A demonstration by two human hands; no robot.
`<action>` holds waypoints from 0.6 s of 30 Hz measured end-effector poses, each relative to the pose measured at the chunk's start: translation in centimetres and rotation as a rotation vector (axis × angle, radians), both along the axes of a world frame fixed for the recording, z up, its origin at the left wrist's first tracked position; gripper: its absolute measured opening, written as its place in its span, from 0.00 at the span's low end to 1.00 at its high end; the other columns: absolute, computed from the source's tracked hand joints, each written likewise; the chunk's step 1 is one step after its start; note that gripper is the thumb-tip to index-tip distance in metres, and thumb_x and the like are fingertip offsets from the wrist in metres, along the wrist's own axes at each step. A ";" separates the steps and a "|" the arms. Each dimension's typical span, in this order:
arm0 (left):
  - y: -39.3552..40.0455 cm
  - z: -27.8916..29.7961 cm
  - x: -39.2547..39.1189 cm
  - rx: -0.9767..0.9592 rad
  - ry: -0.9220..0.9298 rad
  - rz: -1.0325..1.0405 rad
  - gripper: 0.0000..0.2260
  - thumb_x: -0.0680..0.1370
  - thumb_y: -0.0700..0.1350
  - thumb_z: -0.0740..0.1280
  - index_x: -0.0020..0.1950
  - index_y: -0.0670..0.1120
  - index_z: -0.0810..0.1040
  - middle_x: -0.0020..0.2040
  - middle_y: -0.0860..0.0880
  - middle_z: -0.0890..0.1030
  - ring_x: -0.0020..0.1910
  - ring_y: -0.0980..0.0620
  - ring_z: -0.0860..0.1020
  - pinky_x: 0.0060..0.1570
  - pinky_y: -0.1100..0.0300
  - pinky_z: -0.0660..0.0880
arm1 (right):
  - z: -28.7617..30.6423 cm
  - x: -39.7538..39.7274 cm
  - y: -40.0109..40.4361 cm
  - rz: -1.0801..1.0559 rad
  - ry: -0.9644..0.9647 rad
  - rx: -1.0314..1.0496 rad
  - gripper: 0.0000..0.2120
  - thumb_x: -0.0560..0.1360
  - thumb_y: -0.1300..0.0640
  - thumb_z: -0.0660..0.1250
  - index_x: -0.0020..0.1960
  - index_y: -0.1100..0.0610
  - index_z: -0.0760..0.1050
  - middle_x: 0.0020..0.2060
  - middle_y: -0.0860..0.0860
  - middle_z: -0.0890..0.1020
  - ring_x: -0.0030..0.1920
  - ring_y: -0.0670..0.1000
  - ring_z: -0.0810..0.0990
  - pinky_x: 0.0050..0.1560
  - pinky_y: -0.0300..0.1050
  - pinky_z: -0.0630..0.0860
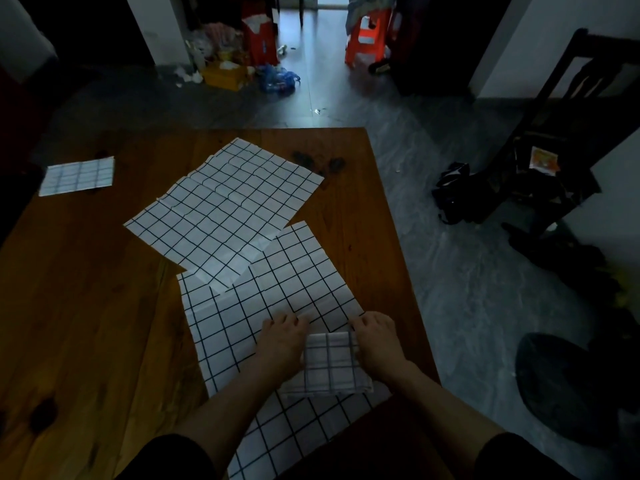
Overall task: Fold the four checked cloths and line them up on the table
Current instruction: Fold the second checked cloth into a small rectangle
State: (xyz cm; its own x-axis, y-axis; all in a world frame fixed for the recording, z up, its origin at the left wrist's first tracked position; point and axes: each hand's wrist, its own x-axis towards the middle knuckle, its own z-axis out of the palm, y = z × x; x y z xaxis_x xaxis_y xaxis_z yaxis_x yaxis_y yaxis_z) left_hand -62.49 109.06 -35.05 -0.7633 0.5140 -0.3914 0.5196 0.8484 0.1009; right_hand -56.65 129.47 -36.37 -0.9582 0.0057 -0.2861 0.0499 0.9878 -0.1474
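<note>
Pressing the small folded checked cloth (330, 363) flat from both sides, the left hand (282, 344) and right hand (377, 341) grip its left and right edges, fingers curled over the cloth's far corners. It sits on top of an unfolded checked cloth (242, 317) lying at the near right edge of the wooden table (86, 306). To finish this fold well, I would judge that the edges should be squared and the crease smoothed before the bundle is lifted, so the cloth beneath is not dragged along. Another open checked cloth (225, 206) lies farther back, its near corner overlapping the one underneath, and a finished folded cloth (78, 175) rests near the table's far left edge; the new one probably belongs in line with it. Around the table the room is dim, with a grey tiled floor (433, 254), a dark chair (554, 150) at right and orange plastic stools (363, 43) beyond.
</note>
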 end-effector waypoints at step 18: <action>-2.5 4.1 -2.6 0.393 -0.097 0.083 0.08 0.80 0.49 0.61 0.41 0.55 0.73 0.39 0.54 0.77 0.40 0.56 0.75 0.51 0.55 0.74 | 7.1 0.4 0.4 -0.084 -0.005 -0.358 0.04 0.79 0.56 0.63 0.45 0.51 0.73 0.45 0.47 0.76 0.44 0.47 0.74 0.48 0.48 0.78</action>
